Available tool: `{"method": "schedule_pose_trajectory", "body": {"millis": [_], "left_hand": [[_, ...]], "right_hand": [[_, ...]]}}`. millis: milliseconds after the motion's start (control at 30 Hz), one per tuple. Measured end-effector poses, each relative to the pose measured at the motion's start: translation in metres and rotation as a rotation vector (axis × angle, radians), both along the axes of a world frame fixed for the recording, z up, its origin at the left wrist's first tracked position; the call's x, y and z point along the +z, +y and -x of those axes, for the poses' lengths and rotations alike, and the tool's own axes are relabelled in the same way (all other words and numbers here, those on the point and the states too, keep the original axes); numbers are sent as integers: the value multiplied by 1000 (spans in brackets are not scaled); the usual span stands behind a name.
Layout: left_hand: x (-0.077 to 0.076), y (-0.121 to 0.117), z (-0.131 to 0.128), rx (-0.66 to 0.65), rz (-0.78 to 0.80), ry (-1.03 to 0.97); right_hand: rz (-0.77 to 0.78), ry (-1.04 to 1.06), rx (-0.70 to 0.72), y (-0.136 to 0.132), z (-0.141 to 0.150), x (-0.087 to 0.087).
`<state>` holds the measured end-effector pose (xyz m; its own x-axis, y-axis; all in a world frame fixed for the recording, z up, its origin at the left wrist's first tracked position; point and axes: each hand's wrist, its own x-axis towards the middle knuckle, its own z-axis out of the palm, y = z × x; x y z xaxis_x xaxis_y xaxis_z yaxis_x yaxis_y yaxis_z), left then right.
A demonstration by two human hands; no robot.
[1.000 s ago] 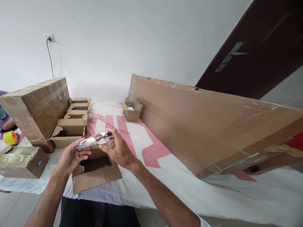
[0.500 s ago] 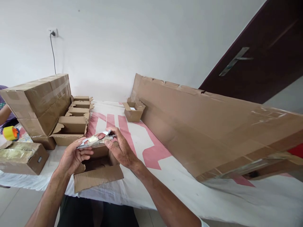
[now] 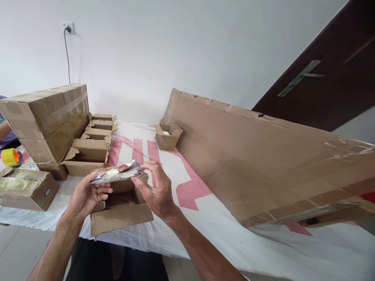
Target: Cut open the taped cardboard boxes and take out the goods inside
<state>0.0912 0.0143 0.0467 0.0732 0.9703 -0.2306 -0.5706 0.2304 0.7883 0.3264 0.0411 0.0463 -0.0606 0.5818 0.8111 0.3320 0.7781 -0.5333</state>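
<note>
A flat, glossy printed packet (image 3: 115, 174), white with red and cream patches, is held level above an open cardboard box (image 3: 121, 218). My left hand (image 3: 84, 195) grips the packet's left end between thumb and fingers. At the right end my right hand (image 3: 156, 189) has its thumb and forefinger closed around the edge, which curls up there. The box stands near the table's front edge with its front flap folded outward. Its visible inside is brown cardboard, partly covered by the packet and my hands.
Open boxes (image 3: 89, 150) line up beside stacked taped cartons (image 3: 48, 113) on the left. A taped box (image 3: 29, 189) and yellow tape roll (image 3: 10, 157) sit nearer. A small open box (image 3: 166, 141) stands by a large cardboard sheet (image 3: 249, 156). Another person's arm (image 3: 4, 128) shows far left.
The packet has shifted slightly left, and its right edge curls up more. My right hand's fingers have spread a little along that edge. The camera view has tilted slightly.
</note>
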Motion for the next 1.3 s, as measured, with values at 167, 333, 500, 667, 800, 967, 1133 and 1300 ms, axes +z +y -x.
{"method": "schedule_pose_trajectory", "body": {"millis": [167,333,500,667,800,967,1133,1300], "left_hand": [[3,-3,-2,22,31,31],[4,-4,-8,41,34,68],[3,-3,-11,88,1,105],[1,-4,-13,120,-44,100],[1,-5,-14,150,-72,110],[1,-5,-15,185,-100,109],[2,-5,-14,175,-99,106],[4,-6,-12,141,-94,90]], "right_hand": [[-4,-74,153,2,-8,6],[-31,-163,217,5,-14,9],[34,-126,227,4,-14,9],[133,-38,236,1,-9,12],[248,65,226,0,-3,9],[391,127,172,2,3,6],[457,110,144,1,6,13],[426,50,207,1,2,18]]}}
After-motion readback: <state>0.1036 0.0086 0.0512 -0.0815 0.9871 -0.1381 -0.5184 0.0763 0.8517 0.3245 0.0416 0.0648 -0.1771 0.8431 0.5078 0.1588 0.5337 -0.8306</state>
